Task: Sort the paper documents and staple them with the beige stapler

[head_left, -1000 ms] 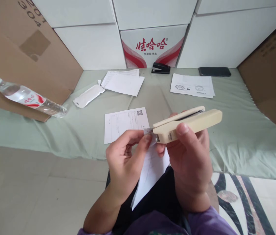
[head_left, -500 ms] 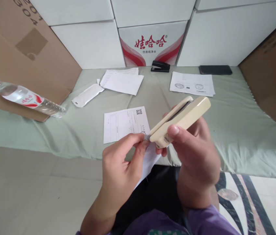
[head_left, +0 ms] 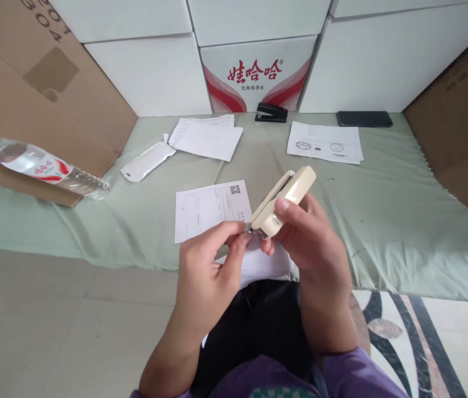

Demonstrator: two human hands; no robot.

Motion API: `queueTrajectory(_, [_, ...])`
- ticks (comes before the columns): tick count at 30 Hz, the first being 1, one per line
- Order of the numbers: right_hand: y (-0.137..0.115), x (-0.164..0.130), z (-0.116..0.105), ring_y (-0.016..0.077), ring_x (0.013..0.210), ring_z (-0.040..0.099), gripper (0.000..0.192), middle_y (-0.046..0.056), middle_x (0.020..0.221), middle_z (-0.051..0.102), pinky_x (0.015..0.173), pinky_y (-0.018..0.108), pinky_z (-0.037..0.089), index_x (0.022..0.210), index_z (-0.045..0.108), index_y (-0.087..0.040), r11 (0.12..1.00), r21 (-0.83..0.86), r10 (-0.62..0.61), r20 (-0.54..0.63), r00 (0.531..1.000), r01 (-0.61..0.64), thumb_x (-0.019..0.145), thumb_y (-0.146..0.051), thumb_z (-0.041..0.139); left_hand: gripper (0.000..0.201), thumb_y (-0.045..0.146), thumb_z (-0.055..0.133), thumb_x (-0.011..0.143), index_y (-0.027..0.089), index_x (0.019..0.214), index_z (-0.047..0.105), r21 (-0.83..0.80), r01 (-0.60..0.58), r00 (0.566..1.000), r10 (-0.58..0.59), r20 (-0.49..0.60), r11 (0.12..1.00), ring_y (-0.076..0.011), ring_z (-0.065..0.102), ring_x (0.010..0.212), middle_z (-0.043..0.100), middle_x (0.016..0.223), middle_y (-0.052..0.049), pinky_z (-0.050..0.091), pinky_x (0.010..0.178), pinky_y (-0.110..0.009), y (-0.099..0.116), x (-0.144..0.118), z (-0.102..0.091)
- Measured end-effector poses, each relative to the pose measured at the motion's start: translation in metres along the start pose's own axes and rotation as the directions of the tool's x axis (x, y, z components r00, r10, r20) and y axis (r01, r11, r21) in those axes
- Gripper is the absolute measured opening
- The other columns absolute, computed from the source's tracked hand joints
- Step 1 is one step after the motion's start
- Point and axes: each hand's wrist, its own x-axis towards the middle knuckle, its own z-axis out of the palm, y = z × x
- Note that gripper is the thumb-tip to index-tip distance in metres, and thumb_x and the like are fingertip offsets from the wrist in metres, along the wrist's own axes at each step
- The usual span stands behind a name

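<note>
My right hand (head_left: 310, 229) is closed around a cream stapler (head_left: 285, 202), its handle end tilted up to the right. At the stapler's lower left end, my left hand (head_left: 213, 260) pinches thumb and forefinger together on something small and greyish that I cannot make out. Below both hands a white paper sheet (head_left: 264, 262) shows over my lap, partly hidden by them; whether the left fingers hold it I cannot tell. Just beyond my left hand, a printed sheet (head_left: 204, 213) with a square code lies flat on the green cloth (head_left: 134, 221).
At the back stand a black stapler (head_left: 271, 113) and white boxes (head_left: 256, 72). Stamped papers (head_left: 325, 142) and a dark phone (head_left: 364, 119) lie back right. Further left are more papers (head_left: 206, 138), a white packet (head_left: 147, 161) and a water bottle (head_left: 38, 161) by a cardboard box (head_left: 51, 99).
My right hand and the cream stapler have moved left and slightly down, closer to my left hand. The sheet below has shifted and shows more broadly. The left fingers remain pinched.
</note>
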Motion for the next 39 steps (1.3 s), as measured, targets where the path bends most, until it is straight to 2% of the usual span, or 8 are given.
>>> queueTrajectory(2, [0.001,0.001,0.000,0.0164,0.047,0.063,0.039,-0.001,0.064,0.065,0.042,0.029,0.053,0.092,0.055,-0.022,1.000,0.012,0.002,-0.012,1.000,-0.002,0.081,-0.053,0.075,0.011,0.019,0.063,0.093,0.021,0.087,0.072,-0.024,0.011,1.000,-0.011,0.013,1.000,-0.0122,0.066,0.067,0.073,0.077,0.000,0.053,0.062,-0.022,-0.001,0.002,0.000])
queueTrajectory(6, [0.002,0.000,0.003,0.0171,0.049,0.063,0.036,0.000,0.068,0.066,0.044,0.032,0.054,0.091,0.056,-0.022,0.998,0.018,-0.066,-0.111,0.992,0.068,0.082,-0.053,0.074,0.010,0.022,0.064,0.093,0.021,0.087,0.072,-0.046,0.064,0.997,-0.062,0.039,0.997,-0.0127,0.068,0.070,0.075,0.080,0.000,0.053,0.063,-0.022,-0.003,0.005,-0.001])
queueTrajectory(10, [-0.001,-0.003,0.007,0.0172,0.050,0.063,0.031,0.001,0.071,0.065,0.045,0.034,0.054,0.085,0.058,-0.023,0.991,-0.024,-0.137,-0.189,0.972,0.135,0.083,-0.049,0.074,0.007,0.024,0.066,0.092,0.022,0.088,0.072,-0.021,0.088,0.996,-0.088,-0.006,0.996,-0.0134,0.068,0.071,0.074,0.079,0.001,0.053,0.063,-0.023,-0.003,0.006,-0.002])
queueTrajectory(20, [0.003,-0.011,0.008,0.0236,0.063,0.066,0.029,0.001,0.067,0.061,0.052,0.040,0.057,0.089,0.060,-0.026,0.958,-0.110,-0.284,-0.212,0.935,0.266,0.079,-0.047,0.077,0.012,0.023,0.063,0.093,0.022,0.089,0.075,-0.015,0.102,0.995,-0.102,0.003,0.995,-0.0146,0.069,0.075,0.076,0.084,-0.001,0.055,0.065,-0.024,0.007,0.007,-0.002])
queueTrajectory(24, [0.002,-0.011,0.010,0.0256,0.065,0.068,0.034,0.001,0.068,0.061,0.051,0.041,0.058,0.092,0.058,-0.027,0.958,-0.111,-0.283,-0.235,0.930,0.263,0.075,-0.049,0.079,0.014,0.022,0.062,0.094,0.023,0.090,0.075,-0.002,0.028,0.999,-0.028,-0.031,1.000,-0.0144,0.068,0.071,0.077,0.084,0.000,0.054,0.060,-0.024,0.007,0.006,-0.003])
queueTrajectory(32, [-0.001,-0.016,0.008,0.0233,0.058,0.062,0.043,0.002,0.069,0.057,0.044,0.040,0.053,0.101,0.054,-0.029,0.956,-0.170,-0.269,-0.191,0.944,0.238,0.074,-0.054,0.076,0.016,0.017,0.060,0.094,0.024,0.094,0.074,0.049,-0.093,0.995,0.091,0.032,0.994,-0.0145,0.068,0.070,0.076,0.084,-0.001,0.054,0.061,-0.028,-0.001,0.006,-0.009])
queueTrajectory(35, [0.004,-0.016,0.007,0.0202,0.057,0.059,0.047,0.000,0.076,0.055,0.045,0.038,0.052,0.107,0.051,-0.033,0.934,-0.136,-0.351,-0.173,0.920,0.331,0.072,-0.050,0.077,0.015,0.013,0.062,0.092,0.023,0.092,0.072,0.086,-0.149,0.989,0.151,-0.006,0.985,-0.0133,0.066,0.067,0.074,0.080,0.000,0.053,0.065,-0.028,0.001,0.003,-0.008])
queueTrajectory(39, [0.008,-0.018,0.013,0.0210,0.063,0.058,0.042,0.000,0.078,0.053,0.048,0.038,0.052,0.100,0.047,-0.034,0.849,-0.089,-0.528,-0.120,0.840,0.521,0.071,-0.041,0.077,0.015,0.009,0.063,0.089,0.022,0.094,0.070,0.171,-0.264,0.956,0.281,-0.088,0.949,-0.0147,0.066,0.069,0.073,0.079,0.000,0.052,0.068,-0.030,0.003,-0.004,-0.005])
